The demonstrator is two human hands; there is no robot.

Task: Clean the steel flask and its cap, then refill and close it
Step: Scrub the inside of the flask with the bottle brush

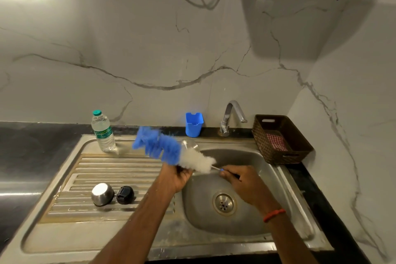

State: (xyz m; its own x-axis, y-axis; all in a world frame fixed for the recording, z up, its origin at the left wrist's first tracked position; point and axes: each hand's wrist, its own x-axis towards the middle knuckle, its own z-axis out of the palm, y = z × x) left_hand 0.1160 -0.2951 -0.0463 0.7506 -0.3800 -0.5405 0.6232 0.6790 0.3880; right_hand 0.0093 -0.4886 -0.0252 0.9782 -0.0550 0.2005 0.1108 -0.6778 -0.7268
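Head view: we are gripping the bottle brush [158,146] by its handle in our right hand [240,182]. Our left hand [177,176] is curling around what seems to be the steel flask [191,145], mostly hidden behind blurred bristles just beyond it. Left of both hands, the steel cap [102,194] and black cap [125,194] are lying. A hard swing could be jolting the flask loose.

Cap [125,194] beside cup [102,194], perhaps touching
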